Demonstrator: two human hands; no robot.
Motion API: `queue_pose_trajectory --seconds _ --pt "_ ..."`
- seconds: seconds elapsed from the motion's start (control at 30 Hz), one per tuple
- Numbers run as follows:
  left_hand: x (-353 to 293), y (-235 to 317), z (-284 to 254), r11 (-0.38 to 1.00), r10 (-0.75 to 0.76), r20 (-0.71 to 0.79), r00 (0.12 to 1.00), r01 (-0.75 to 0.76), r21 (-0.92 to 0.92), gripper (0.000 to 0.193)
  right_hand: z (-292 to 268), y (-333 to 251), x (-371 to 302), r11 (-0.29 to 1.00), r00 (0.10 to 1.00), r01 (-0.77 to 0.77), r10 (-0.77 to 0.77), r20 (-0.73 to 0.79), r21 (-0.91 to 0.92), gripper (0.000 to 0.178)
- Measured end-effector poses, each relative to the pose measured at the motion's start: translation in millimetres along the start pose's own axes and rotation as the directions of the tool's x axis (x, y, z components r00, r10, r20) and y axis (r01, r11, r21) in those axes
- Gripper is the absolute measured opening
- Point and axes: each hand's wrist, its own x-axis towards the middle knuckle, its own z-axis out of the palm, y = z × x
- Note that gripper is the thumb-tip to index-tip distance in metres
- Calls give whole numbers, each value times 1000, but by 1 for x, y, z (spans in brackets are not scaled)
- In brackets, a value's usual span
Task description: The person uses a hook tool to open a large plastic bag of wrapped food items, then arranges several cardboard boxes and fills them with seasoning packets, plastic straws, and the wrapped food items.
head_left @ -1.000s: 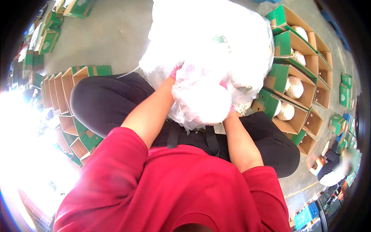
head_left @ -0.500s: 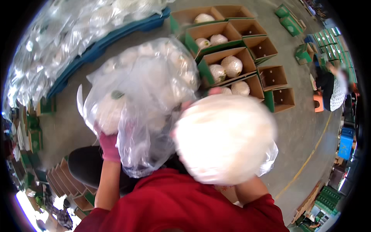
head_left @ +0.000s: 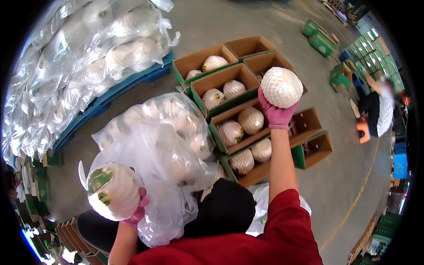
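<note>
My right hand (head_left: 277,114), in a pink glove, is closed under a large round fruit in white foam netting (head_left: 282,87). It holds this fruit up over the open cardboard boxes at arm's length. At the lower left, my gloved left hand (head_left: 138,210) grips a second netted fruit (head_left: 118,189) from below and its right side; a green label shows on it. Beside that hand lies a clear plastic bag (head_left: 141,145) with several netted fruits in it. The box (head_left: 240,108) nearest below my right hand has two fruits in its left part.
Several brown-and-green boxes (head_left: 251,44) stand in rows ahead, some with fruits. A blue pallet (head_left: 110,99) bears stacked bags of fruit (head_left: 95,57) at the far left. On the right, a person (head_left: 379,106) is beside an orange stool (head_left: 363,131). Green cartons (head_left: 323,42) stand farther back.
My right hand has carried its fruit away from my chest, forward over the boxes. My left hand has brought its fruit out of the bag, lower and nearer to me.
</note>
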Motion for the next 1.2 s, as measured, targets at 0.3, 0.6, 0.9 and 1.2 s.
queue_pose_trajectory --seconds 0.3,0.6,0.9,1.2 --pt "208 18 40 978 -159 123 980 174 -116 75 -14 23 216 988 996 -9 -4 -84 -153 64" --pt "323 -32 12 832 37 -36 999 -11 554 85 -34 21 327 -63 822 -113 -566 -58 -992 74" --pt "369 -60 9 950 -257 -28 966 258 174 93 -55 42 329 -666 999 -34 -6 -41 -745 48" --pt "477 -78 58 832 -387 177 905 261 489 88 -48 84 274 -964 993 115 117 5 -241 24"
